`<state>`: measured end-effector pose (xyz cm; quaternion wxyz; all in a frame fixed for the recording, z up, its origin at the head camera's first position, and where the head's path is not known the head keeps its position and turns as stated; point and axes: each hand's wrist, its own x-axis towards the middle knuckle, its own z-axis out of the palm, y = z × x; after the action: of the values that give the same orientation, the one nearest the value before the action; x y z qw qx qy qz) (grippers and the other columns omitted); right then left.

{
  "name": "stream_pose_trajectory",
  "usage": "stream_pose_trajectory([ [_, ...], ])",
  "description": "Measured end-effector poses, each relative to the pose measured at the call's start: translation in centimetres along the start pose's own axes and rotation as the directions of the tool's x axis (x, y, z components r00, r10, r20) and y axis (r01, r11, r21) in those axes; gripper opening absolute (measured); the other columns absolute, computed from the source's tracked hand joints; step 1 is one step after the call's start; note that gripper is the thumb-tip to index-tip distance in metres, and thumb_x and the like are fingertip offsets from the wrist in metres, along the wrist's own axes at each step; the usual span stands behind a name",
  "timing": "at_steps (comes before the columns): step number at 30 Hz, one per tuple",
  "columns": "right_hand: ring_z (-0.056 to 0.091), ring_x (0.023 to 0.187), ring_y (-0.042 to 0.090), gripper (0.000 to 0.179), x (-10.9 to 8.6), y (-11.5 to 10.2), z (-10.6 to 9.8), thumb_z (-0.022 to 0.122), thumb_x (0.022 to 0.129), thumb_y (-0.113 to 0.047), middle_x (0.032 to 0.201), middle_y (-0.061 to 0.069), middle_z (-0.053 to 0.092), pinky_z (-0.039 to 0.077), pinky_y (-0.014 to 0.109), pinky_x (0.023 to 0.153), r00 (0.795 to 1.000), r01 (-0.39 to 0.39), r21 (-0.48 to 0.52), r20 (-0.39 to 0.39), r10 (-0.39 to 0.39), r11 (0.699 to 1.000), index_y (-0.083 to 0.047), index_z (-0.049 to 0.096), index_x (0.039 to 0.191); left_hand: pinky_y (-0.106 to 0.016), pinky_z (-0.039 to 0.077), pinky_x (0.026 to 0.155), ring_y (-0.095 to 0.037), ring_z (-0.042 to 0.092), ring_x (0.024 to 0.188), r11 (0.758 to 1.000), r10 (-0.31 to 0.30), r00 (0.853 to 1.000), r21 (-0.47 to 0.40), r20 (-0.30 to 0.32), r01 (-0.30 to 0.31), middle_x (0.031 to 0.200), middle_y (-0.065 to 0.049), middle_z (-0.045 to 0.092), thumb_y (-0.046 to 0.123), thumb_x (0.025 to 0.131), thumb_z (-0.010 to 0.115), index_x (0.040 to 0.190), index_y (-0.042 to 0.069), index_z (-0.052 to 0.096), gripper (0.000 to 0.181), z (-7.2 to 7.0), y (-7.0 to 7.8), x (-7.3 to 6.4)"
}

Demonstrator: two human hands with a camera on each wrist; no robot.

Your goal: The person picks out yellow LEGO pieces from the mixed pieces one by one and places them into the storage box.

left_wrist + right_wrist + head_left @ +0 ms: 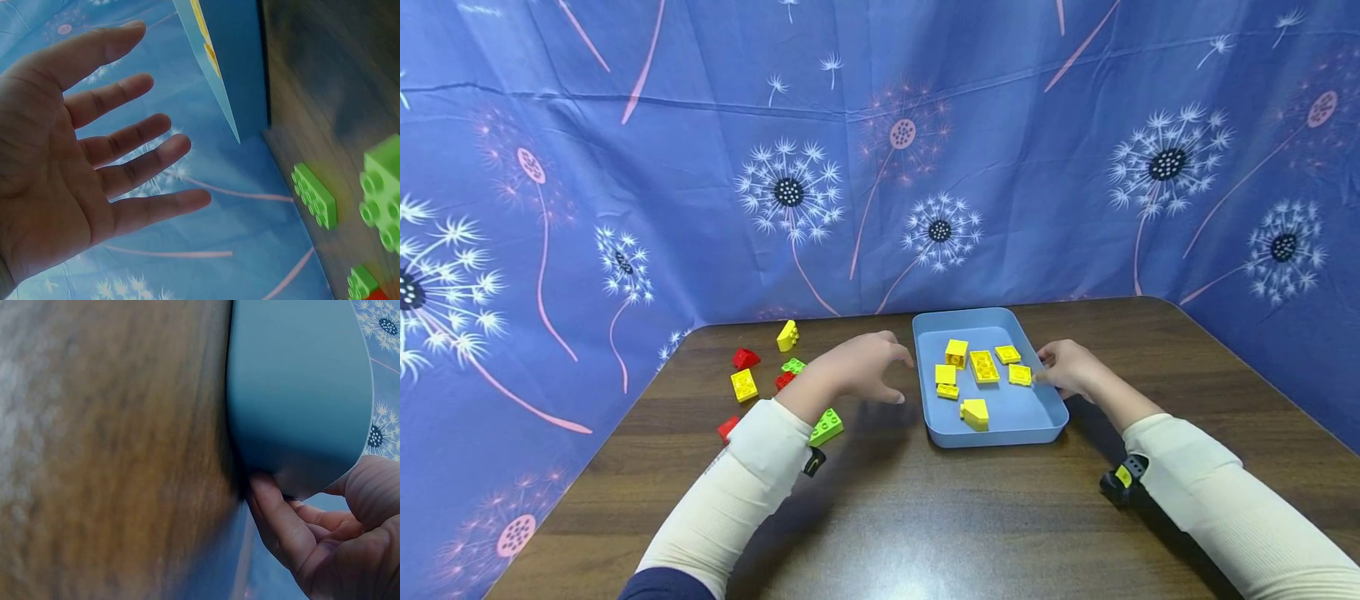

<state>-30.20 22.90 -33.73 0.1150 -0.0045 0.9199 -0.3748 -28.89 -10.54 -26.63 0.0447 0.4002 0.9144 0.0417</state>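
Observation:
A blue plastic tray (1022, 415) lies on the wooden table, with several yellow toy bricks (984, 367) spread inside it. My right hand (1070, 367) grips its right side. In the right wrist view, fingertips (270, 490) reach under the outer wall while the thumb is at the rim. Left of the tray, apart from it, hovers my left hand (859, 368), holding nothing. Its fingers (134, 134) are spread and extended in the left wrist view. A green brick (827, 427) lies below that hand, partly behind its wrist.
Further left lie more loose bricks: a yellow one (743, 385), a red one (746, 359) and a small green one (793, 366). Another yellow brick (787, 335) is near the table's back edge. A blue dandelion-patterned cloth (1015, 208) hangs behind the table (925, 517).

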Motion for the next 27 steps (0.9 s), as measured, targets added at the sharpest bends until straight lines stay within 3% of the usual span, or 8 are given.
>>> stream_pose_trajectory([
  [5, 0.06, 0.103, 0.044, 0.05, 0.0, 0.0, 0.0, 0.063, 0.089, -0.002, 0.118, 0.036, 0.05, 0.058, 0.043, 0.068, 1.0, -0.004, -0.001, -0.001, 0.004, 1.0, 0.02, 0.042, 0.129, -0.033, 0.046, 0.095, -0.018, 0.057, 0.104, 0.999, -0.042, 0.999, 0.007, -0.007, 0.042, 0.118, -0.005, 0.059, 0.03, 0.08, 0.081, 0.121, 0.013, 0.066, 0.046, 0.1, -0.7, -1.3],
  [13, 0.059, 0.104, 0.045, 0.051, 0.1, 0.0, 0.0, 0.064, 0.089, -0.001, 0.117, 0.035, 0.051, 0.058, 0.044, 0.068, 1.0, -0.012, -0.004, -0.002, 0.012, 1.0, 0.02, 0.042, 0.13, -0.034, 0.046, 0.095, -0.019, 0.058, 0.108, 0.987, -0.143, 0.989, -0.076, -0.031, 0.14, 0.12, -0.002, 0.057, 0.028, 0.079, 0.082, 0.124, 0.015, 0.065, 0.049, 0.1, -1.6, -3.3],
  [19, 0.06, 0.102, 0.044, 0.05, 0.1, -0.1, 0.0, 0.064, 0.089, -0.001, 0.117, 0.035, 0.051, 0.058, 0.044, 0.068, 1.0, -0.002, -0.002, -0.004, 0.002, 1.0, 0.021, 0.042, 0.128, -0.038, 0.046, 0.094, -0.022, 0.057, 0.108, 0.984, -0.146, 0.988, -0.109, -0.052, 0.14, 0.123, -0.007, 0.058, 0.024, 0.08, 0.08, 0.122, 0.013, 0.066, 0.045, -0.2, -3.0, -4.3],
  [27, 0.058, 0.104, 0.045, 0.051, 0.2, 0.0, 0.0, 0.063, 0.09, -0.002, 0.118, 0.035, 0.05, 0.058, 0.044, 0.068, 1.0, -0.011, -0.007, -0.004, 0.011, 1.0, 0.02, 0.041, 0.13, -0.04, 0.047, 0.093, -0.027, 0.057, 0.107, 0.993, -0.104, 0.991, -0.071, -0.078, 0.099, 0.115, -0.012, 0.063, 0.021, 0.08, 0.077, 0.116, 0.002, 0.067, 0.041, -0.6, -5.6, -5.0],
])
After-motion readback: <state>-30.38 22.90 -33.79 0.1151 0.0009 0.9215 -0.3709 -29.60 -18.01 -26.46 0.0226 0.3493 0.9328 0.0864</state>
